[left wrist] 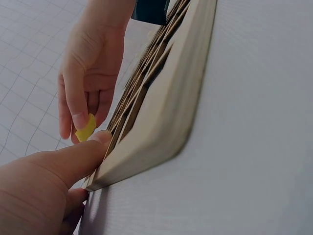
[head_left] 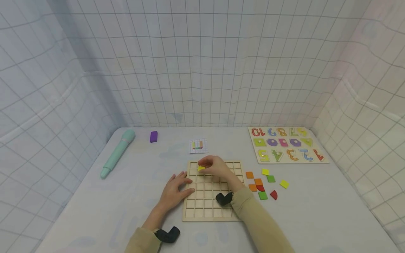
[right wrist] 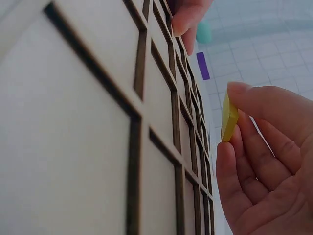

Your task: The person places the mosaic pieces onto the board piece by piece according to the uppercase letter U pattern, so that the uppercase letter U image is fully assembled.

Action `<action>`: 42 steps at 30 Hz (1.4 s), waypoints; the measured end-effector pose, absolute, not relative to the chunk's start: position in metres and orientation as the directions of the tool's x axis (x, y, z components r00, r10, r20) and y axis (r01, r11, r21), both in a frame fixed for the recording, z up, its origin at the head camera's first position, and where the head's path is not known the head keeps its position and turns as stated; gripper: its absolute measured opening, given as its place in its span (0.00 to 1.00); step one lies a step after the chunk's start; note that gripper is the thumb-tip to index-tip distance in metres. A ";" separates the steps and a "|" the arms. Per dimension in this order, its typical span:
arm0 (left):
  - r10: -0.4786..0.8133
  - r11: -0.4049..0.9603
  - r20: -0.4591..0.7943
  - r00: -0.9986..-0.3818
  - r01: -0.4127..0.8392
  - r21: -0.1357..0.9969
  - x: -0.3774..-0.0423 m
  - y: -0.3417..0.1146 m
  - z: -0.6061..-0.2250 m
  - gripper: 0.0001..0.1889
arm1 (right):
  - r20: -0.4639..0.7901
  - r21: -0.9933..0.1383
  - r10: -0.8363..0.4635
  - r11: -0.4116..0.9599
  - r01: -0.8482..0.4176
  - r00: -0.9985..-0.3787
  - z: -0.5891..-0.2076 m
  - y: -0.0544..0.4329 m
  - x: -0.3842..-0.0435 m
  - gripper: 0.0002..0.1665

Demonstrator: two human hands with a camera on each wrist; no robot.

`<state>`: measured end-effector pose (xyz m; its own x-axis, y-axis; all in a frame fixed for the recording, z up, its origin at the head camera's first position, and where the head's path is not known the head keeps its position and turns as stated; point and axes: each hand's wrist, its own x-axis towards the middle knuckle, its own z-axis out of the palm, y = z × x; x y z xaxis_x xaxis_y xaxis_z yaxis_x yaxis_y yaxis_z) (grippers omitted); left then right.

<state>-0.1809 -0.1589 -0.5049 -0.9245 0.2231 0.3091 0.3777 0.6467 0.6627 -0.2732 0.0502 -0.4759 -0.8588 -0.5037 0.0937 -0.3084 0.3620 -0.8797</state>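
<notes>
My right hand (head_left: 216,167) pinches a yellow square tile (head_left: 201,168) between thumb and fingertips, over the top-left part of a wooden grid board (head_left: 212,219). In the right wrist view the tile (right wrist: 229,118) is held on edge, apart from the grid. My left hand (head_left: 173,191) rests at the board's left side, fingers spread. Its thumb (left wrist: 93,147) lies on the rim in the left wrist view, with the other fingers partly hidden beside the edge. A small card (head_left: 198,146) with a coloured U-shaped pattern lies behind the board.
Right of the board lie loose orange squares (head_left: 249,175), green squares (head_left: 263,195), yellow squares (head_left: 284,184) and red quarter-circles (head_left: 274,195). A number puzzle board (head_left: 291,146) is at back right. A purple block (head_left: 153,136) and a mint-green stick (head_left: 117,154) lie at left.
</notes>
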 end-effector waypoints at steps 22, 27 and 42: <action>0.230 0.654 0.321 -0.919 0.390 0.648 -0.180 -0.159 -0.504 0.16 | 0.055 -0.855 -0.523 0.415 -0.310 -0.851 -0.479 0.044 -0.274 0.18; 0.232 0.653 0.336 -0.913 0.402 0.642 -0.180 -0.158 -0.506 0.16 | 0.051 -0.851 -0.542 0.416 -0.321 -0.839 -0.479 0.045 -0.275 0.19; 0.230 0.667 0.336 -0.913 0.399 0.629 -0.180 -0.157 -0.506 0.16 | 0.045 -0.794 -0.590 0.469 -0.388 -0.806 -0.477 0.045 -0.278 0.19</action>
<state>-0.1797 -0.1567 -0.5064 -0.9134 0.2298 0.3359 0.3991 0.6672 0.6289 -0.2782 0.0451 -0.4773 -0.8059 -0.5903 0.0451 -0.3877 0.4687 -0.7937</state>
